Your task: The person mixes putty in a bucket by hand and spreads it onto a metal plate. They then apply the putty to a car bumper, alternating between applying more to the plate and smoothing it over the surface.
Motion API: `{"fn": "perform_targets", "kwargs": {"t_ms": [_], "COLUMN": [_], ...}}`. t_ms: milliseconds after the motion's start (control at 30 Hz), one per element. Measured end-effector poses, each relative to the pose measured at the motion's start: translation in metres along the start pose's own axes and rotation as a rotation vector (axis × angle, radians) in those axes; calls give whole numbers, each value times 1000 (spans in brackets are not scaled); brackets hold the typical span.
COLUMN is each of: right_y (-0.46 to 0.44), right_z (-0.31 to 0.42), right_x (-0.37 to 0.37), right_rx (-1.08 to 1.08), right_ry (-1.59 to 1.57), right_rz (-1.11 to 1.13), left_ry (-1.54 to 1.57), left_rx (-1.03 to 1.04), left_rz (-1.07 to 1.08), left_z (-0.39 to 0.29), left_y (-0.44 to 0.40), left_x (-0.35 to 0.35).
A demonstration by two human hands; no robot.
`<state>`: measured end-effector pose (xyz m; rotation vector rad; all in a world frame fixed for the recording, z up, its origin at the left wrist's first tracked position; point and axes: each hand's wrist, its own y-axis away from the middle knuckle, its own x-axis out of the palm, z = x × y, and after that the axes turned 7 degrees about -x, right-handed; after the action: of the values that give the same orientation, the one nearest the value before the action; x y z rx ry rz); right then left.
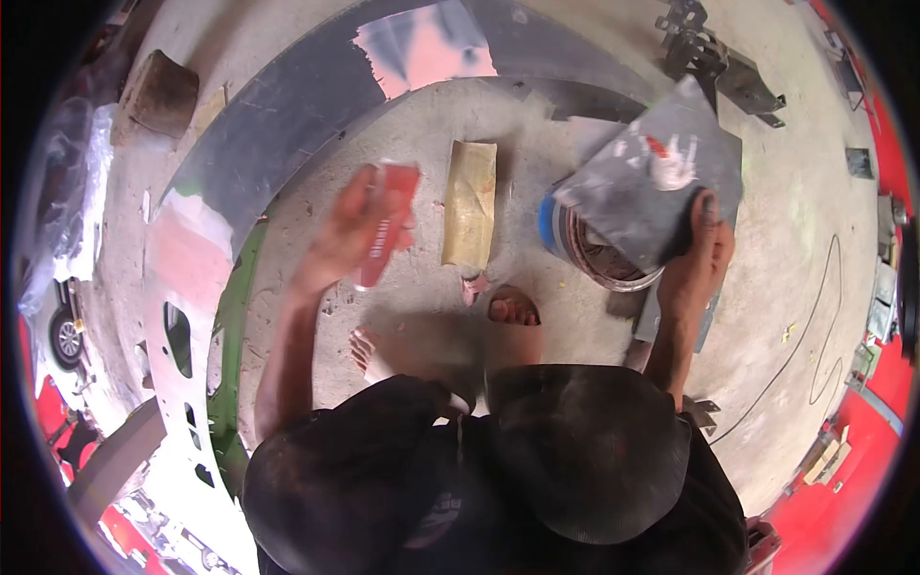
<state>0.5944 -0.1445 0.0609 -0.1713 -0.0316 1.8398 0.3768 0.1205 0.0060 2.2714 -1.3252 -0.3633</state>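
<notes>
My left hand (350, 230) is closed around a red tube (388, 225) with pale lettering, held upright above the floor. On the right, my right hand (707, 240) grips the lower right edge of a flat grey board (637, 158). White paste and a small red streak lie on the board's surface. Partly under the board stands an open blue can (548, 225) with a smeared rim. Between my hands, a folded yellowish sheet (470, 206) rests on the concrete floor.
A large dark curved panel (287, 110) with pink patches arches across the top and down the left. Beside its left part runs a green strip (230, 374). Dark metal brackets (695, 48) lie at the upper right. A thin wire (819, 307) lies on the floor.
</notes>
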Motion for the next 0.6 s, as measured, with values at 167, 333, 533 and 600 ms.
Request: {"fn": "perform_targets", "kwargs": {"t_ms": [167,333,533,600], "right_y": [-1,16,15,26], "right_z": [-1,-6,-23,-13], "right_x": [-5,18,32,57], "right_rx": [2,-26,40,103], "right_ry": [56,131,-44,-227], "right_rz": [-2,160,315,380], "left_ry": [-135,-193,-328,31], "left_rx": [11,-7,360,204], "left_rz": [-126,-218,-539,-184], "left_z": [139,158,106,60], "left_y": [-81,-107,-76,-44], "left_x": [38,62,38,33]}}
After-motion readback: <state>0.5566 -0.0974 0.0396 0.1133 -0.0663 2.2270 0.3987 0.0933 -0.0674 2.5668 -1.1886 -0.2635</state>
